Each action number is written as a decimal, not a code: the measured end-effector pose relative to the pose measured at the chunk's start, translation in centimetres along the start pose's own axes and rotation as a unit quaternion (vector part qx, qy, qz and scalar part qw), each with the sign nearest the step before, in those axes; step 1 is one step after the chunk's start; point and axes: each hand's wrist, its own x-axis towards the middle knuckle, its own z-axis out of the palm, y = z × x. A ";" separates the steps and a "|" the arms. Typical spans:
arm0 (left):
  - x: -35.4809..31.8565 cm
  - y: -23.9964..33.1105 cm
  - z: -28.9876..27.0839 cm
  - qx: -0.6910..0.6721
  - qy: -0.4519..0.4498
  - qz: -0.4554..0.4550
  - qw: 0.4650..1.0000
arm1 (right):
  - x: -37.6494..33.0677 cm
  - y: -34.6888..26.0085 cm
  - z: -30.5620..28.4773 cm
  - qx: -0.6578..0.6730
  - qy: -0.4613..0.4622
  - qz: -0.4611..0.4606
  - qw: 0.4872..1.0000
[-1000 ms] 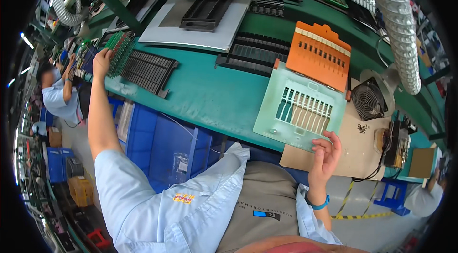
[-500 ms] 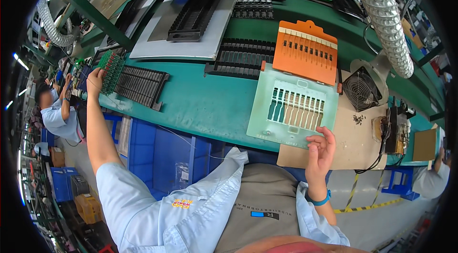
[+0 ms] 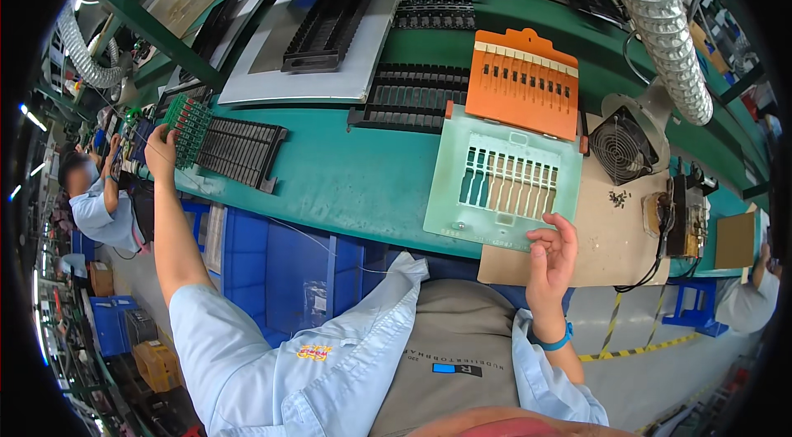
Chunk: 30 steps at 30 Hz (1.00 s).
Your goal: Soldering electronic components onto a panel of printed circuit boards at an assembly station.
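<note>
Far left of the pale green plate (image 3: 505,181), the left hand (image 3: 162,148) pinches the edge of one green circuit board (image 3: 188,125), which lies against one black ribbed tray (image 3: 239,152) on the green bench (image 3: 355,185). At the plate's near edge, the right hand (image 3: 551,249) curls loosely, fingers spread, fingertips just touching it. One orange plate (image 3: 523,82) overlaps its far edge, and one black fan (image 3: 620,148) sits to its right.

An orange slotted plate (image 3: 523,81) lies at twelve o'clock on the green tabletop (image 3: 355,181); a small fan (image 3: 620,147) at three; blue bins (image 3: 272,272) below.
</note>
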 end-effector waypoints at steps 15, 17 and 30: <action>-1.1 1.4 1.1 0.145 0.142 0.102 0.974 | -0.5 -0.5 0.5 -0.017 0.009 0.041 0.999; -1.9 0.9 0.8 0.153 0.135 0.092 0.975 | -0.5 -0.7 0.6 -0.020 0.016 0.041 0.999; -1.8 0.6 0.4 0.198 0.103 0.135 0.965 | 0.0 -0.2 0.5 -0.019 0.026 0.021 0.999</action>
